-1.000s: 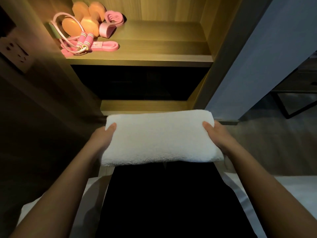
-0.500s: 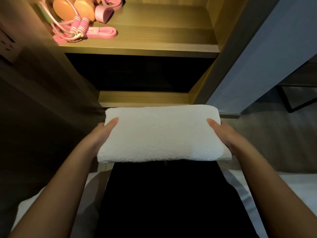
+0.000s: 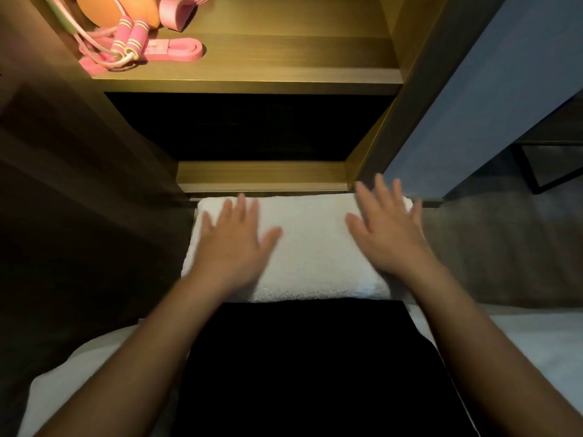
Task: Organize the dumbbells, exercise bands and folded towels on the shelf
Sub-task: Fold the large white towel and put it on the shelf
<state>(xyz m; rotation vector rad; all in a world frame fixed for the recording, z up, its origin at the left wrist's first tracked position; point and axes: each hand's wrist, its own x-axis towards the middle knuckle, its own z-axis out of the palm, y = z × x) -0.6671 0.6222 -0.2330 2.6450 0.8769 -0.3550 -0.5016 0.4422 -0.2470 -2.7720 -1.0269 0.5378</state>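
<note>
Hands shifted from ends to atop towel (image 3: pixel 310 247), left hand (image 3: pixel 235 244), right hand (image 3: pixel 389 234) flat

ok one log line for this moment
left hand: open over folded white terry towel | right hand: open over it | neither gripping

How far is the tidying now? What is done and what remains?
Done: the orange dumbbells and pink bands lie together at the left of the upper shelf. In hand: left hand and right hand spread flat over the folded towel, which lies before the shelves. Left: placing that towel on a shelf.
</note>
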